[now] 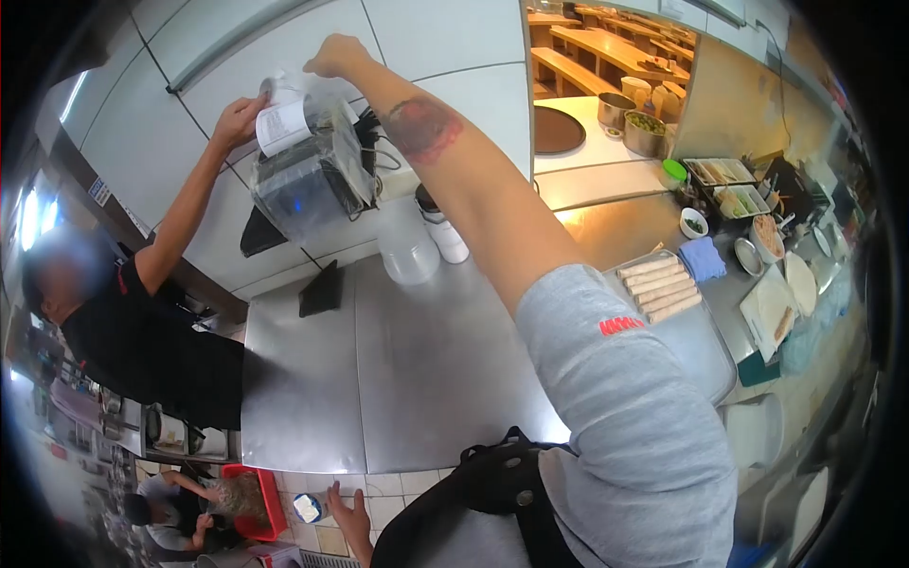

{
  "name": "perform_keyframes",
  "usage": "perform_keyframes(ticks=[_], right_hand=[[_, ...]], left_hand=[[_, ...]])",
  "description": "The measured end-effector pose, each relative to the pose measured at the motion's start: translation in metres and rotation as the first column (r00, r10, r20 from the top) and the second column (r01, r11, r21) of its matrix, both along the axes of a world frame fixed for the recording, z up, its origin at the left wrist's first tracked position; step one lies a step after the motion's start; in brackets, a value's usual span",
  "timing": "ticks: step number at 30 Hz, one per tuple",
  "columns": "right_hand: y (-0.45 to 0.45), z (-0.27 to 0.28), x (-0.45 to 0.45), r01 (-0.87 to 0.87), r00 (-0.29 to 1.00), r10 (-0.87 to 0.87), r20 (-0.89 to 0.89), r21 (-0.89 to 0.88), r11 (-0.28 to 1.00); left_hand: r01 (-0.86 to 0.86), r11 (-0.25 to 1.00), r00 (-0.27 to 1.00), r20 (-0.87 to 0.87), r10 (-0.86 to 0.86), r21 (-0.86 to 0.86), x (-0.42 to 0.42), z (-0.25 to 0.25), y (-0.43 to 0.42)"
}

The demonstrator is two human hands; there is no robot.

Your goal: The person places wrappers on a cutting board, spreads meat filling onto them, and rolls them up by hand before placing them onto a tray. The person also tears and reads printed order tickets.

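Note:
My right arm reaches up and across to a receipt printer (303, 189) wrapped in clear plastic on a wall shelf. My right hand (339, 57) is closed above it, beside crumpled clear plastic; its fingertips are hidden, so what it grips cannot be made out. Printed white paper (282, 128) curls over the printer's top, and a co-worker's hand (241, 120) touches its left side. Low in the view, my left hand (351, 521) is open, fingers apart, holding nothing. It hangs below the steel counter's front edge, near a round blue-and-white container (307, 507).
The steel counter (426, 379) carries a clear plastic jar (409, 251) and a tray of rolls (661, 284). A blue cloth (702, 258) and food containers lie to the right. The co-worker in black (151, 350) stands at left; another person crouches by a red crate (270, 502).

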State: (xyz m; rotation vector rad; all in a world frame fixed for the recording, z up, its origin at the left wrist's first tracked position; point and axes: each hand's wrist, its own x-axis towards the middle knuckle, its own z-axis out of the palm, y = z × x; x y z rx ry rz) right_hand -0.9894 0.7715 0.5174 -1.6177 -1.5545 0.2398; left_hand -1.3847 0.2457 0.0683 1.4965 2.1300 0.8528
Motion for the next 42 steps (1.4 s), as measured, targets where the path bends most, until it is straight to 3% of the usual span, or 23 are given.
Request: perform_keyframes(ticks=[2,6,8,10,12,15,17,21,23,24,26,30,32,33,35,36,38,39,41,42], right_hand=[[0.006,-0.002,-0.005,-0.066,0.976,0.041,0.213,0.115,0.991],[0.051,-0.006,-0.025,-0.046,0.989,0.03,0.142,0.11,0.993],[0.081,-0.003,-0.036,-0.055,0.99,0.084,0.11,-0.243,0.968],[0.105,-0.006,-0.038,-0.092,0.982,0.127,0.137,-0.24,0.967],[0.102,-0.009,-0.043,-0.131,0.972,0.172,0.162,-0.235,0.963],[0.038,-0.001,-0.042,-0.125,0.979,0.155,0.128,-0.218,0.968],[0.033,-0.002,-0.045,-0.028,1.0,0.027,-0.012,-0.066,0.997],[0.035,0.0,-0.05,-0.059,0.98,0.055,-0.189,-0.015,0.998],[0.05,0.001,-0.052,-0.156,0.973,0.168,0.155,-0.087,0.984],[0.053,-0.002,-0.055,-0.155,0.974,0.168,0.154,-0.091,0.984],[0.06,-0.005,-0.058,-0.293,0.834,0.372,0.407,-0.244,0.925],[0.021,-0.002,-0.051,-0.209,0.824,0.347,0.448,-0.328,0.921],[0.018,-0.002,-0.049,-0.115,0.819,0.155,0.552,-0.107,0.988],[0.018,0.0,-0.045,-0.117,0.819,0.158,0.551,-0.108,0.987],[0.026,0.007,-0.03,-0.036,0.928,0.013,0.372,0.055,0.998],[0.023,0.01,-0.022,-0.033,0.928,0.011,0.373,0.051,0.998],[0.017,0.014,-0.004,0.023,0.999,-0.036,0.037,0.322,0.946],[0.025,0.014,0.007,0.036,0.998,-0.05,0.039,0.319,0.947],[0.044,0.013,0.032,0.254,0.967,-0.192,-0.167,0.692,0.676],[0.034,0.019,0.042,0.27,0.962,-0.211,-0.171,0.692,0.669]], left_hand=[[0.054,0.996,0.998,0.022,-0.056,0.075,0.02,0.004,0.022],[0.179,0.968,0.982,0.026,-0.186,0.174,0.071,0.043,0.061],[0.155,0.977,0.987,0.018,-0.159,0.146,0.09,0.063,0.071],[0.126,0.978,0.983,0.113,-0.146,0.168,0.104,0.078,0.073],[0.124,0.975,0.985,0.098,-0.143,0.185,0.115,0.092,0.069],[0.107,0.974,0.99,0.071,-0.124,0.198,0.117,0.097,0.061],[0.092,0.975,0.995,0.022,-0.099,0.203,0.113,0.091,0.054],[0.005,0.988,0.994,0.104,-0.021,0.157,0.109,0.08,0.042],[0.004,0.992,0.996,0.092,-0.016,0.128,0.112,0.081,0.038],[0.005,0.992,0.996,0.092,-0.016,0.124,0.113,0.08,0.037],[0.057,0.991,0.998,0.031,-0.061,0.122,0.115,0.077,0.037],[0.078,0.986,0.996,0.042,-0.085,0.144,0.117,0.076,0.041],[0.064,0.99,0.998,0.02,-0.067,0.126,0.119,0.082,0.042],[0.062,0.99,0.998,0.02,-0.065,0.125,0.117,0.081,0.041],[0.056,0.988,0.998,0.018,-0.059,0.14,0.112,0.077,0.038],[0.059,0.989,0.998,0.02,-0.062,0.137,0.112,0.078,0.036],[0.064,0.994,0.997,0.025,-0.066,0.093,0.114,0.08,0.035],[0.078,0.993,0.996,0.027,-0.08,0.09,0.115,0.078,0.035],[0.105,0.99,0.993,0.045,-0.11,0.098,0.117,0.077,0.038],[0.125,0.987,0.991,0.041,-0.13,0.1,0.118,0.079,0.042]])
